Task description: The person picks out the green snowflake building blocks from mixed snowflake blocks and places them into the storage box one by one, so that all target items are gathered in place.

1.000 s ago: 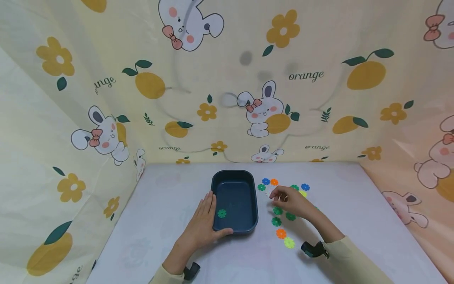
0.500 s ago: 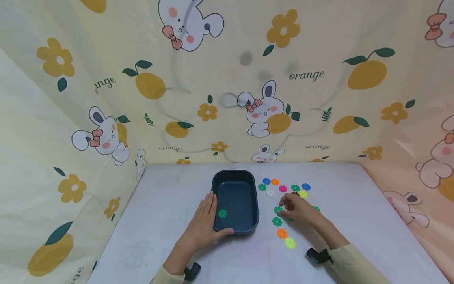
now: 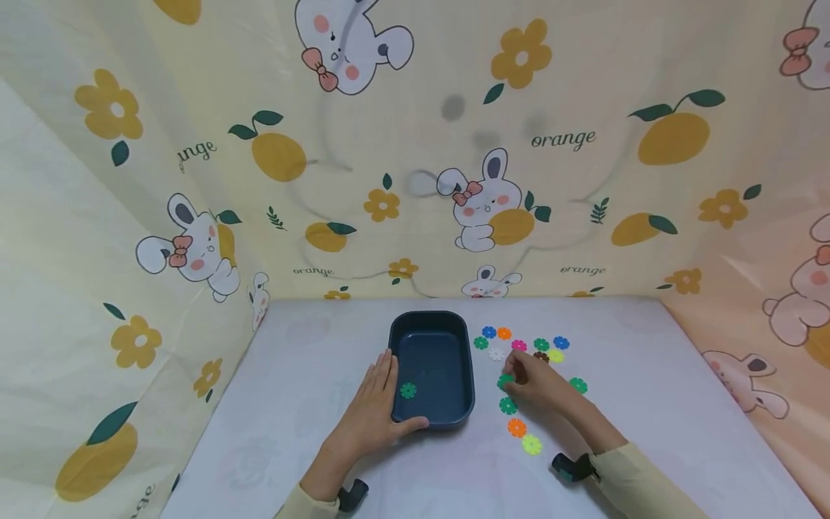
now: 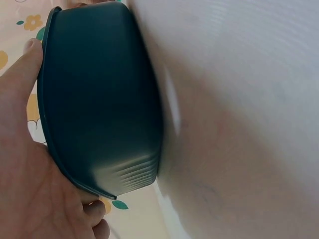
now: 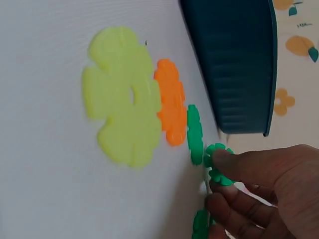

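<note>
A dark blue rectangular bin [image 3: 433, 418] stands mid-table. My left hand [image 3: 371, 407] rests along its left side, fingers straight and thumb over the front rim; the left wrist view shows the hand at the rim of the bin wall [image 4: 99, 89]. One green flower-shaped plastic disc [image 3: 408, 390] lies inside the bin. To the right of the bin my right hand [image 3: 541, 380] pinches another green flower-shaped disc [image 5: 221, 178] between thumb and fingers, close to the tabletop. Just in front lies a further green disc [image 3: 509, 406]. Part of another green disc [image 5: 201, 224] shows below the fingers.
Several more flower discs lie about the right hand: orange [image 3: 516, 427] and yellow [image 3: 532, 445] in front, white [image 3: 496, 354], pink [image 3: 519, 346], blue [image 3: 489, 332] and brown [image 3: 541, 357] behind. A printed curtain [image 3: 389, 144] hangs behind the white table [image 3: 311, 360].
My right hand moved from beside the white disc rightward and nearer, then took hold of a green disc and shifted slightly left with it. The left hand stays on the bin.
</note>
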The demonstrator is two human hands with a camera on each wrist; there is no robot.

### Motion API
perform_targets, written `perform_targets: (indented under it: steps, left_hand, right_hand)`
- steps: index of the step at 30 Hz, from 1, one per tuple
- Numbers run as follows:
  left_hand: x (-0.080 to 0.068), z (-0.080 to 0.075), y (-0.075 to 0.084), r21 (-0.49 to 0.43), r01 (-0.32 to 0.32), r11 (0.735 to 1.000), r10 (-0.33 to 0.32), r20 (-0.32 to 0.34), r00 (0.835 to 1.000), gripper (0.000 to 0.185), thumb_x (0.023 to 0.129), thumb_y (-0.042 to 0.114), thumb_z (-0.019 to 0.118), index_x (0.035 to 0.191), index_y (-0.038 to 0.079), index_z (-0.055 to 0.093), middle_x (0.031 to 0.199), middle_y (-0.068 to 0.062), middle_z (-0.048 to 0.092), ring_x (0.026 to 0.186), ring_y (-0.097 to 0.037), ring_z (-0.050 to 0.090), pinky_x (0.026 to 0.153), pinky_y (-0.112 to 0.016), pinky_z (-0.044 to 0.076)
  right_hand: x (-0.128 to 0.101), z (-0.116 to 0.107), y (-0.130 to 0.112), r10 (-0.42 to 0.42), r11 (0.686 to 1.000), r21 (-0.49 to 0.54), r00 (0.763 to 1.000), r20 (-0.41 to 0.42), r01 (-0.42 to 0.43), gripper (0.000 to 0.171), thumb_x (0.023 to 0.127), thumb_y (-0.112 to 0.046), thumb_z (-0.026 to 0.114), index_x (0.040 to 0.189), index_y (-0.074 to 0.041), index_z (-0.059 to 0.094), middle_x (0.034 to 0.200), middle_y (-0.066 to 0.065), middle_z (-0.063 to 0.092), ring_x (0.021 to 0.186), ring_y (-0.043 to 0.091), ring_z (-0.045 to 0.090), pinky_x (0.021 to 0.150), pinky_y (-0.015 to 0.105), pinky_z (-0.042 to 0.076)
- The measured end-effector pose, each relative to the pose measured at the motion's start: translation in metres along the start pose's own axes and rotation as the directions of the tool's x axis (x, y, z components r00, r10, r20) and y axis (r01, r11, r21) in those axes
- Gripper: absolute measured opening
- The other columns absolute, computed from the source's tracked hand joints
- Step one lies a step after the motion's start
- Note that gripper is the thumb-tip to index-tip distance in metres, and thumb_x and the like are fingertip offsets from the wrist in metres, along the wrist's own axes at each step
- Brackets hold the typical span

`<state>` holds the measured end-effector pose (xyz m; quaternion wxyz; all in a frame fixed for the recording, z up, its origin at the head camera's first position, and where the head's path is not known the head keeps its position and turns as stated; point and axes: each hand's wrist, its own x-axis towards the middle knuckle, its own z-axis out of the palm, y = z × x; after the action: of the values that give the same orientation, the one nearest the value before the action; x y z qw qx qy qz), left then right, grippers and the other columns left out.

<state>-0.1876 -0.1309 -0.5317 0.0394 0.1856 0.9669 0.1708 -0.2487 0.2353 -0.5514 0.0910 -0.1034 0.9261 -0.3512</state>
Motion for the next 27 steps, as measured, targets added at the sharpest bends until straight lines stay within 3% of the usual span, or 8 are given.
perform_targets:
  steps: [6,11,16,20,27]
  left_hand:
    - [0.001,0.001,-0.002,0.01,0.001,1.0,-0.001,-0.002,1.0,0.132,0.086,0.091,0.058,0.172,0.003,0.009,0.181,-0.013,-0.001,0.168,-0.027,0.0,0.136,-0.048,0.009]
    - [0.0,0.001,-0.002,0.003,0.0,1.0,0.0,-0.004,1.0,0.133,0.086,0.091,0.057,0.172,0.003,0.009,0.181,-0.012,-0.002,0.167,-0.027,0.0,0.136,-0.048,0.009]
    - [-0.002,0.002,-0.002,-0.011,0.01,1.0,-0.01,-0.004,1.0,0.131,0.087,0.087,0.062,0.172,0.003,0.009,0.181,-0.012,-0.002,0.167,-0.027,-0.001,0.135,-0.048,0.009]
    - [-0.002,0.002,-0.003,-0.012,0.006,1.0,-0.007,-0.013,1.0,0.131,0.087,0.087,0.062,0.172,0.003,0.009,0.181,-0.012,-0.002,0.168,-0.027,-0.001,0.136,-0.049,0.01]
    - [0.0,0.002,-0.001,-0.019,0.006,1.0,-0.006,0.0,1.0,0.131,0.087,0.087,0.062,0.172,0.004,0.008,0.181,-0.011,-0.002,0.168,-0.027,-0.001,0.136,-0.049,0.01]
  right_hand:
    - [0.008,-0.002,-0.009,-0.071,0.997,0.009,0.997,-0.013,0.071,0.017,0.097,-0.008,0.079,0.103,-0.015,0.065,0.089,0.0,0.062,0.086,0.018,0.058,0.071,0.023,0.054]
    - [0.015,-0.006,-0.018,-0.104,0.994,0.027,0.991,-0.087,0.107,0.016,0.096,-0.006,0.08,0.104,-0.013,0.068,0.092,-0.002,0.067,0.085,0.017,0.061,0.076,0.023,0.057]
    - [0.019,-0.015,-0.029,-0.214,0.973,0.056,0.965,-0.154,0.225,0.016,0.096,-0.002,0.079,0.108,-0.008,0.07,0.096,0.0,0.071,0.086,0.016,0.066,0.08,0.023,0.06]
    - [0.022,-0.022,-0.04,-0.248,0.962,0.072,0.951,-0.185,0.265,0.015,0.097,-0.003,0.078,0.109,-0.007,0.07,0.097,0.0,0.071,0.087,0.017,0.067,0.08,0.024,0.06]
    - [0.032,-0.021,-0.059,-0.252,0.95,0.155,0.958,-0.139,0.272,0.015,0.098,-0.003,0.077,0.112,-0.007,0.072,0.101,0.003,0.072,0.091,0.018,0.067,0.083,0.023,0.06]
